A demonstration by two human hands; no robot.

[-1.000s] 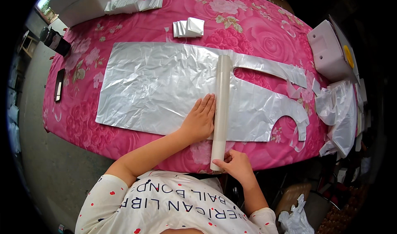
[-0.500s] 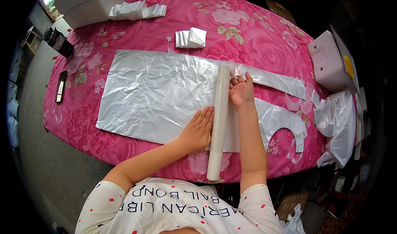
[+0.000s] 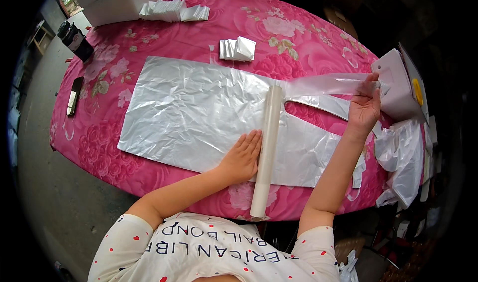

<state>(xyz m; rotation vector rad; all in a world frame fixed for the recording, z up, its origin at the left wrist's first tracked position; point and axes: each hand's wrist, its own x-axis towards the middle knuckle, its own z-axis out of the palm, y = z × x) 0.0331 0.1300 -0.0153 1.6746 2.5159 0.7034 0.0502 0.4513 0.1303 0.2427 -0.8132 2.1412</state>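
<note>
A large sheet of thin, silvery-white plastic (image 3: 194,107), creased and apparently layered, lies flat across the table. Its right part divides into two strips with a gap between them. Across it rests a long pale tube (image 3: 269,147), its near end reaching the table's front edge. My left hand (image 3: 242,157) lies flat on the plastic, fingers extended, fingertips against the tube's left side. At the far right my right hand (image 3: 366,102) is closed on the end of the raised far plastic strip (image 3: 323,84), which is stretched out from beyond the tube.
Beyond the sheet sits a small stack of folded white packets (image 3: 238,49); more packets (image 3: 172,11) lie by a white foam box (image 3: 117,3). A dark bottle (image 3: 75,42) and phone (image 3: 74,96) are at left. At right stand a white container (image 3: 398,85) and crumpled plastic (image 3: 398,152).
My right hand has moved from beside the tube to the far right, drawing the upper plastic strip out and up. The near flap has shifted and its curved cut-out no longer shows. My left hand stays put.
</note>
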